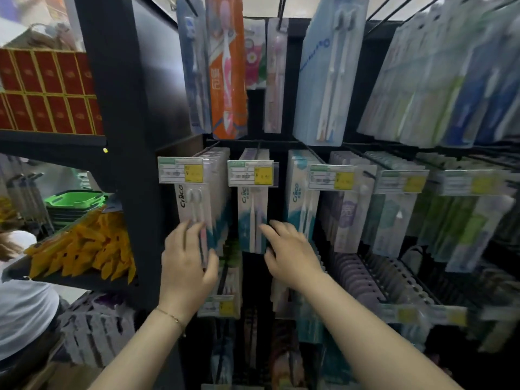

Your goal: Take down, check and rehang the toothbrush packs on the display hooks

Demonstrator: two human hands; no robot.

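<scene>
Rows of toothbrush packs hang on black display hooks. My left hand [188, 260] grips the lower end of the leftmost stack of white-and-teal packs [204, 204], fingers over the front and thumb round the right edge. My right hand [289, 249] reaches between the second stack of packs [251, 215] and the third stack [302, 198]; its straight fingers touch the lower right edge of the second stack. Each stack hangs behind a price tag [181, 173] at the hook's tip.
Taller packs, one of them orange [226, 68], hang on the row above. More pack rows fill the right side and the row below. A black upright post [118, 114] stands at the left, with a tray of yellow items [84, 249] and a person in a white shirt [22, 305] beyond.
</scene>
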